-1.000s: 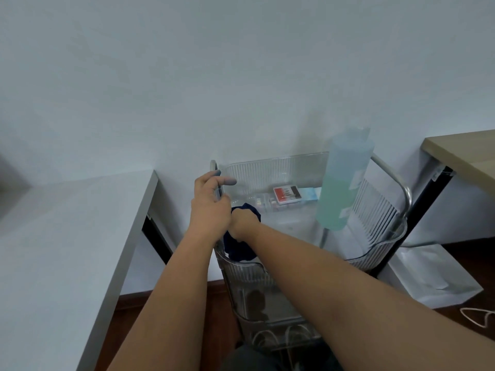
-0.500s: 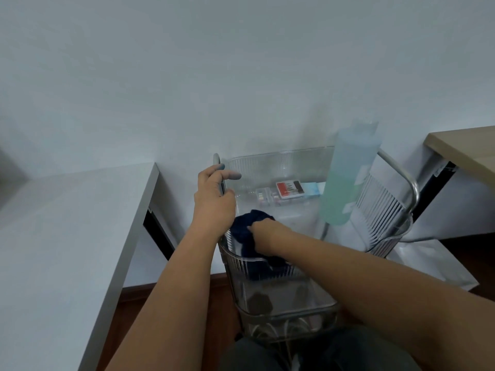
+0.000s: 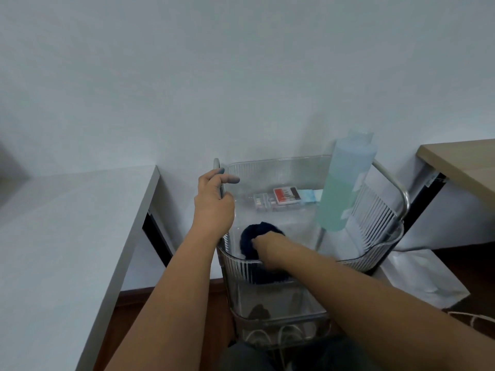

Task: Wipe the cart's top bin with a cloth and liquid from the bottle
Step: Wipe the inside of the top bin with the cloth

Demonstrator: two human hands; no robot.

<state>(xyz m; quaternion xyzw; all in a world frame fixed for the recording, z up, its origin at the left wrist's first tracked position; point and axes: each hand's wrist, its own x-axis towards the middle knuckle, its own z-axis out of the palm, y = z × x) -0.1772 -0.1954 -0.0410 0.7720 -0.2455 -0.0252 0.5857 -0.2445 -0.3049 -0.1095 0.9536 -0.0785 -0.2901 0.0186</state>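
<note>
The dark navy, crumpled fabric cloth (image 3: 253,242) lies inside the clear, ribbed plastic top bin (image 3: 281,167) of the cart, at the bin's near-left corner, directly under and at 9 o'clock of the right hand (image 3: 269,243). The right hand reaches down over the near rim with its fingers curled onto the cloth, bunching it against the bin floor; the fingertips are hidden by the fabric. The left hand (image 3: 214,203) sits at 11 o'clock of the cloth, gripping the thin grey metal cart handle (image 3: 216,167) at the bin's left edge, with thumb and forefinger extended past the bar and the remaining fingers wrapped round it. The tall, translucent cylindrical plastic bottle (image 3: 344,183), partly filled with pale green liquid, stands upright at 2 o'clock of the cloth, against the bin's right side, well apart from both hands. A small, flat red-and-white box (image 3: 285,195) rests at the far side of the bin, at 12 o'clock of the cloth. A smooth grey table (image 3: 67,236) adjoins the cart at 9 o'clock; a tan wood-finish table (image 3: 460,162) stands at 3 o'clock.
</note>
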